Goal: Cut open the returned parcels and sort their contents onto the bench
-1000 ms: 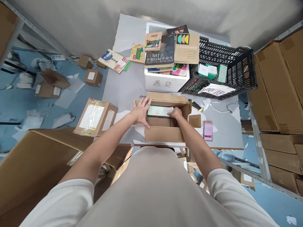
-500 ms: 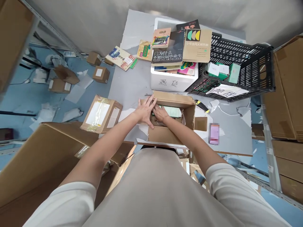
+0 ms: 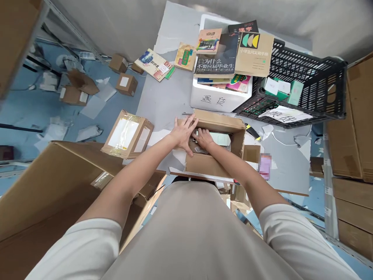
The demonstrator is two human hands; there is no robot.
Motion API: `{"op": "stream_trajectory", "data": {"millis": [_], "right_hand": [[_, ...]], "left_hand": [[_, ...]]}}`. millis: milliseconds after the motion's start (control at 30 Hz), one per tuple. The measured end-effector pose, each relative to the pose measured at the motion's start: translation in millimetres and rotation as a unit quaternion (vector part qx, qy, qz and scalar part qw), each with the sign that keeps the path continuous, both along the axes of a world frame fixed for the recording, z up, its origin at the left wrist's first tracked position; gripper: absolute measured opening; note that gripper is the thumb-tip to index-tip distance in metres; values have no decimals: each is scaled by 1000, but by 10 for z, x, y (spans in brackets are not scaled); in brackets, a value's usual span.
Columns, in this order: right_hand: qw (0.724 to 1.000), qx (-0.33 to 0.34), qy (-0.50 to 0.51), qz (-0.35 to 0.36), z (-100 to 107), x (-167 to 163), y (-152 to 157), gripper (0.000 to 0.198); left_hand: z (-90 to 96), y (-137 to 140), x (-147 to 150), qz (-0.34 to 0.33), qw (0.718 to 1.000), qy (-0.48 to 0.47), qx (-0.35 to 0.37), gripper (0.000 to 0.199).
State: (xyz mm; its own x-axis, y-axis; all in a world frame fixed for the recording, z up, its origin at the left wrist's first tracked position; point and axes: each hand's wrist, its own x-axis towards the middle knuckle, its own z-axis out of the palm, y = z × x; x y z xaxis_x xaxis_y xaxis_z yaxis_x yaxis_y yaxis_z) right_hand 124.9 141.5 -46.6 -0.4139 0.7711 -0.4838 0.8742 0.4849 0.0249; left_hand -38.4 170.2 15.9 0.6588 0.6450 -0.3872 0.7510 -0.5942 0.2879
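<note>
Over at the grey surface [image 3: 169, 95], the left hand [image 3: 184, 135] lies spread across the left end of a cardboard box [image 3: 208, 165] with its flaps up, while the right hand [image 3: 204, 138] reaches down inside, beside a pale green carton [image 3: 223, 139]. Just behind stand a white foam bin [image 3: 201, 101] heaped with books [image 3: 216, 58] and a black crate [image 3: 332, 83]; a taped parcel [image 3: 125, 134] sits off to the left.

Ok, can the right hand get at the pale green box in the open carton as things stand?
Likely yes: the right hand is inside the open carton, close to the pale green box, and the open top seems to leave the way free.
</note>
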Motion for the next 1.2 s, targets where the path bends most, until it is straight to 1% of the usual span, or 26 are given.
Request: {"op": "stream_trajectory", "data": {"millis": [67, 133, 200, 267, 333, 400, 467, 533, 600, 633, 700, 767, 800, 867, 900, 933, 967, 1000, 1033, 1067, 1100, 1133, 1200], "right_hand": [[1000, -19, -18, -14, -4, -25, 42, 55], [999, -34, -13, -11, 27, -31, 101, 60], [999, -34, 13, 8, 107, 9, 156, 69], [998, -16, 61, 23, 233, 123, 184, 74], [990, 10, 135, 28, 381, 319, 167, 66], [973, 45, 224, 18, 519, 571, 101, 53], [943, 100, 318, -14, 625, 818, 3, 44], [899, 171, 401, -52, 711, 1005, -92, 40], [855, 235, 457, -72, 826, 1123, -146, 38], [838, 261, 474, -74, 912, 1166, -153, 38], [806, 310, 498, -73, 1165, 1259, -146, 40], [768, 363, 523, -67, 1506, 1397, -146, 43], [745, 388, 540, -59, 1690, 1485, -166, 45], [700, 423, 573, -49, 2020, 1675, -274, 53], [685, 432, 585, -50, 2142, 1759, -370, 57], [680, 433, 589, -57, 2222, 1824, -495, 60], [684, 429, 587, -66, 2257, 1862, -648, 62], [694, 418, 582, -72, 2246, 1869, -824, 62], [706, 404, 577, -73, 2198, 1844, -1019, 61], [720, 384, 575, -64, 2120, 1791, -1226, 60], [727, 365, 579, -49, 2027, 1718, -1440, 57], [729, 350, 586, -36, 1929, 1632, -1654, 56], [747, 311, 586, -47, 1758, 1467, -2066, 60]], "left_hand": [[-9, -2, -2, 0, 1000, -6, 3, 155], [-10, -2, -2, 1, 1000, -11, 6, 154], [-4, 0, 0, 5, 1000, -15, 8, 153], [6, 5, 0, 8, 1000, -19, 9, 151], [15, 11, -3, 10, 1000, -21, 9, 150], [19, 19, -6, 12, 1000, -22, 10, 150], [18, 35, -1, 14, 1000, -19, 13, 150], [19, 64, 20, 17, 1000, -12, 16, 151], [30, 113, 58, 20, 1000, 3, 20, 153], [41, 145, 82, 23, 999, 12, 22, 153], [68, 222, 132, 29, 999, 32, 28, 155], [96, 315, 175, 37, 998, 50, 34, 155], [106, 366, 191, 40, 997, 57, 36, 155], [119, 469, 214, 43, 996, 68, 39, 154], [124, 516, 223, 43, 996, 74, 39, 154], [130, 557, 230, 41, 995, 79, 39, 154], [141, 588, 237, 38, 995, 84, 38, 154], [160, 604, 243, 36, 995, 89, 37, 154], [191, 602, 248, 34, 994, 94, 37, 152], [233, 577, 251, 31, 994, 96, 39, 149], [286, 526, 251, 29, 994, 96, 43, 145], [348, 445, 246, 30, 994, 91, 47, 140], [475, 195, 226, 31, 996, 64, 55, 125]]}}
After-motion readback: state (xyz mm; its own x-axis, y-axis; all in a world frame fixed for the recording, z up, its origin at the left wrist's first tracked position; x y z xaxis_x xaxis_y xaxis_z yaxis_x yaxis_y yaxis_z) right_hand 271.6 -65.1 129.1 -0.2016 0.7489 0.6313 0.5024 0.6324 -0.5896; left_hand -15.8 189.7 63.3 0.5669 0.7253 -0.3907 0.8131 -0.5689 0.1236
